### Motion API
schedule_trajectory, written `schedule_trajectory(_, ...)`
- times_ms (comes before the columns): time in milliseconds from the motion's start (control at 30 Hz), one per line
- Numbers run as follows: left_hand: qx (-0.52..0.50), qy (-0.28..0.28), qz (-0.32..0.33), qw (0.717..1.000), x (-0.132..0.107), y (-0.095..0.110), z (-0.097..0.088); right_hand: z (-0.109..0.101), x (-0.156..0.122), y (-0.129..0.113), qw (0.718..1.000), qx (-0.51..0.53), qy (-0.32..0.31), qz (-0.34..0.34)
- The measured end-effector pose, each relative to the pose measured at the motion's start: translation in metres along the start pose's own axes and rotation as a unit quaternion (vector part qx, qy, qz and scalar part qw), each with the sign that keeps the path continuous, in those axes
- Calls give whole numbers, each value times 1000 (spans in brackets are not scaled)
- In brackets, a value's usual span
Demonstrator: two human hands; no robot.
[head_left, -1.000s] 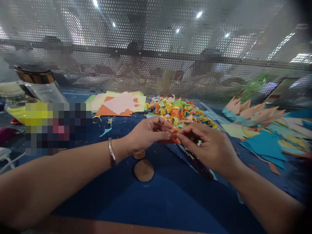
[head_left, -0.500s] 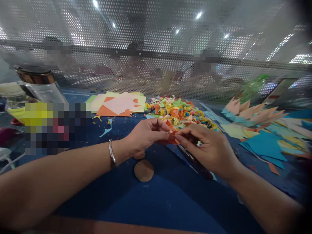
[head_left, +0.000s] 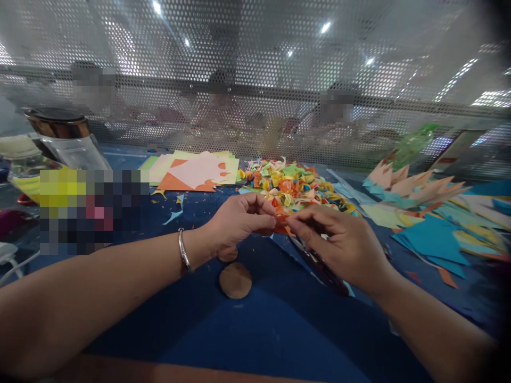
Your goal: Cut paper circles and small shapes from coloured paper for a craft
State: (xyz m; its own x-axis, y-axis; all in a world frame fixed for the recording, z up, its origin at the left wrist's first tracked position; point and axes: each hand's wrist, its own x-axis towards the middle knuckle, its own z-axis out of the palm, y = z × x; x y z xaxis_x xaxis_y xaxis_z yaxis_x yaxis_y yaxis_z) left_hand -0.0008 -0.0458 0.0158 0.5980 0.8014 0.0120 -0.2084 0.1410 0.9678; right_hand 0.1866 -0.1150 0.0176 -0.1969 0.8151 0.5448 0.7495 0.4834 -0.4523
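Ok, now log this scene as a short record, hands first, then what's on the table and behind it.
Left hand: pinching a small orange paper piece
Right hand: fingertips pinching the same piece
Pile: many-coloured paper pieces, beyond the hands
Brown disc: flat on the blue table; another partly hidden by the left hand
Pink sheet: overlapping an orange sheet, far left
Blue sheets: stacked, right side
Background: perforated screen

Orange paper mostly hidden by fingers; farther brown disc partly behind left hand; left forearm cut off.
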Motion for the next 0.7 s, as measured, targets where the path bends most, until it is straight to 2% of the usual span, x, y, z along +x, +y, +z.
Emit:
schedule_trajectory(133, -2, 5, -10, 1000, 0, 1, 1, 0, 1, -2, 999, 16, -18, 24)
schedule_trajectory(400, 6, 18, -13, 1000, 0, 0, 0, 3, 1, -4, 999, 31, -5, 35)
schedule_trajectory(700, 90, -14, 84, 992, 0, -3, -2, 4, 2, -1, 989, 109, -20, 94)
